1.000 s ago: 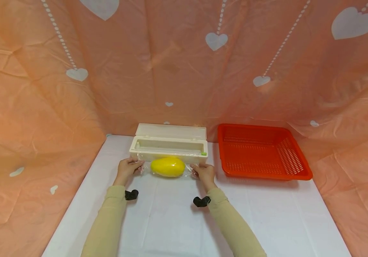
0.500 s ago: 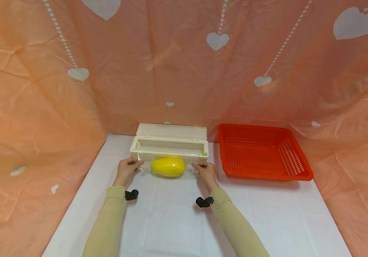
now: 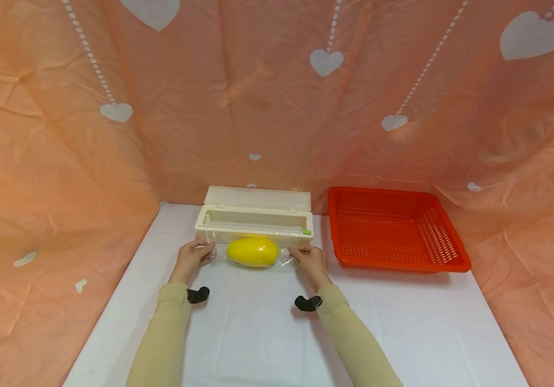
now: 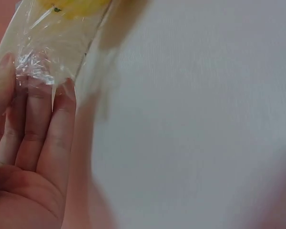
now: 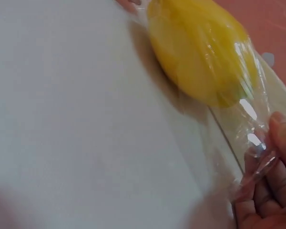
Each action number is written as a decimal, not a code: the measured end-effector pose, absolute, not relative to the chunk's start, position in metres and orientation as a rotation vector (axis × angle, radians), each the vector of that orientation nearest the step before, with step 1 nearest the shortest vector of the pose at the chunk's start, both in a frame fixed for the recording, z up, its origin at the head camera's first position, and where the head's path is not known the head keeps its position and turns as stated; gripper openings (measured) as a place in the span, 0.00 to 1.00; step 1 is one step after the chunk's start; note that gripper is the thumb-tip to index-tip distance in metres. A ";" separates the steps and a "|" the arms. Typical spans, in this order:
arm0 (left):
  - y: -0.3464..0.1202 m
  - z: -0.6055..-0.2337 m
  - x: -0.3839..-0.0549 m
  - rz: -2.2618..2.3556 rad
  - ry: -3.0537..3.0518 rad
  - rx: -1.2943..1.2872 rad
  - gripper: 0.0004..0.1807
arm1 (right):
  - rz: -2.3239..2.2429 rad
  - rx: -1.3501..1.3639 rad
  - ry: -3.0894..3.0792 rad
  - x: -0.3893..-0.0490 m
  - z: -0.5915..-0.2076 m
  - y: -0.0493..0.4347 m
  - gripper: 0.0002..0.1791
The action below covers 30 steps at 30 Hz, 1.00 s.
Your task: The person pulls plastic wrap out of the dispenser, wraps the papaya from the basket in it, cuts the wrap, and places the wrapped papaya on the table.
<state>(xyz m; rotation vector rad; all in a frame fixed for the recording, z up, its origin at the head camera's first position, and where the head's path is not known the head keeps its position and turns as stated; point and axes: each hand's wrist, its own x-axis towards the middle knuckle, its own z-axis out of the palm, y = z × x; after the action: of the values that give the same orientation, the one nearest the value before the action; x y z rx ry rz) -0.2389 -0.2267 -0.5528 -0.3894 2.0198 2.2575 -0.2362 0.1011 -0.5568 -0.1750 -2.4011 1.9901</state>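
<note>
The head view looks forward and down over the white cloth-covered bench (image 3: 252, 333) from farther back; the left and right wrist views sit close, all three sharing the glossy yellow oval object (image 3: 252, 251) in clear plastic film (image 3: 284, 257).

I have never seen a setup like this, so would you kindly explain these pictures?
There is no robot here, only a person's bare left hand and right hand. The wide picture comes from a camera worn on the head; the two close ones come from a camera on each wrist, probably the black pieces. On the white table are a long cream box, its lid open, and, to its right, a red basket. In front of the box is a yellow fruit wrapped in clear film. Each hand holds the film at one end.
</note>
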 end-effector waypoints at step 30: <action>-0.245 -0.533 -0.217 2.164 1.898 -0.407 0.27 | 2.514 -0.252 -2.243 -0.237 -0.561 0.115 0.11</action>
<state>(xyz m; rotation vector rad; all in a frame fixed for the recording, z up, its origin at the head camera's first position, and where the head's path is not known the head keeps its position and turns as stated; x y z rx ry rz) -0.2168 -0.2451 -0.5331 -0.4068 1.8980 2.1638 -0.2372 0.1150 -0.5607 -0.2515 -2.2430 2.5141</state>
